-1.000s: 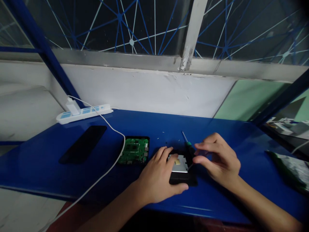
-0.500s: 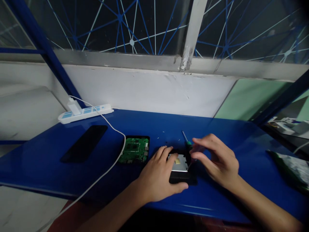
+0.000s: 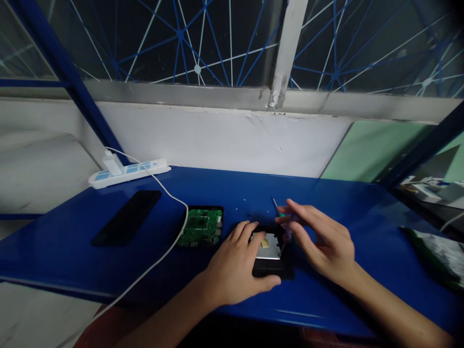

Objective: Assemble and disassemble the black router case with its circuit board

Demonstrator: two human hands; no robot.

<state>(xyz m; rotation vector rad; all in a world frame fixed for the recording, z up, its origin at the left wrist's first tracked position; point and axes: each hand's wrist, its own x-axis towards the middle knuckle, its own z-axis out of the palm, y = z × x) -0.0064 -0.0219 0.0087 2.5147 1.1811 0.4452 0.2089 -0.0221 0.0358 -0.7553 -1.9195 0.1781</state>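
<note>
Fingers [image 3: 306, 212] of the right hand [image 3: 328, 241] are pinching a purple screwdriver [image 3: 287, 236], seemingly turning it by the metal plate [image 3: 268, 252], while the spread left hand [image 3: 234, 266] is bracing the black case [image 3: 272, 270] on the counter [image 3: 145, 270], steady pressure probably being needed next.

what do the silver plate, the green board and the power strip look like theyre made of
Silver plate: probably metal, smooth with a soft sheen, going by its grey reflective face and bright lower edge.
Green board: likely coated circuit-board laminate, given the green surface with dark components.
Power strip: most likely moulded plastic, from its even white body; gloss or matt is hard to tell.
</note>
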